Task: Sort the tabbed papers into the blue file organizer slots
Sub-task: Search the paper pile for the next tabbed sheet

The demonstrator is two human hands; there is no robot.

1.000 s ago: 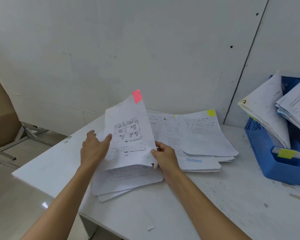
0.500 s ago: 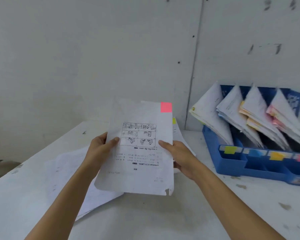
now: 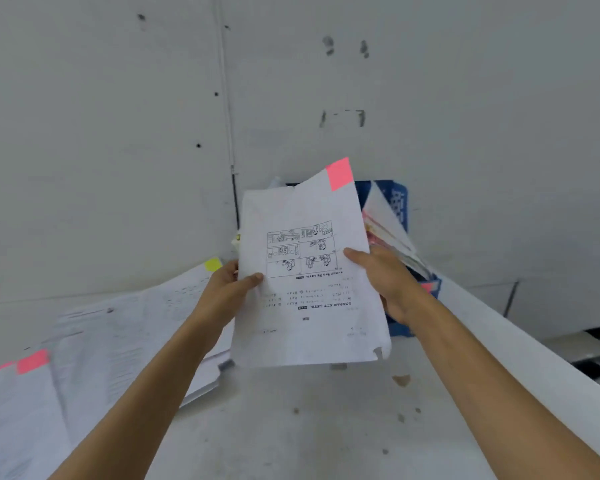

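I hold a white sheet (image 3: 309, 327) with a comic strip print and a pink tab (image 3: 339, 174) at its top right corner, upright in front of me. My left hand (image 3: 229, 289) pinches its left edge and my right hand (image 3: 381, 275) grips its right edge. The blue file organizer (image 3: 399, 202) stands right behind the sheet and is mostly hidden by it; filed papers (image 3: 388, 233) lean out of it on the right. Loose tabbed papers (image 3: 125, 341) lie on the table at the left, one with a yellow tab (image 3: 212, 264), another with a pink tab (image 3: 32, 362).
The white table (image 3: 309, 427) runs to a grey wall (image 3: 118, 133) behind. Its right edge (image 3: 534, 348) slants down toward the lower right, with floor and dark objects beyond it. Small brown stains mark the tabletop near me.
The pink-tabbed sheet was lifted off the pile and carried right. It now hangs in front of the blue organizer, and the view has turned right with it.
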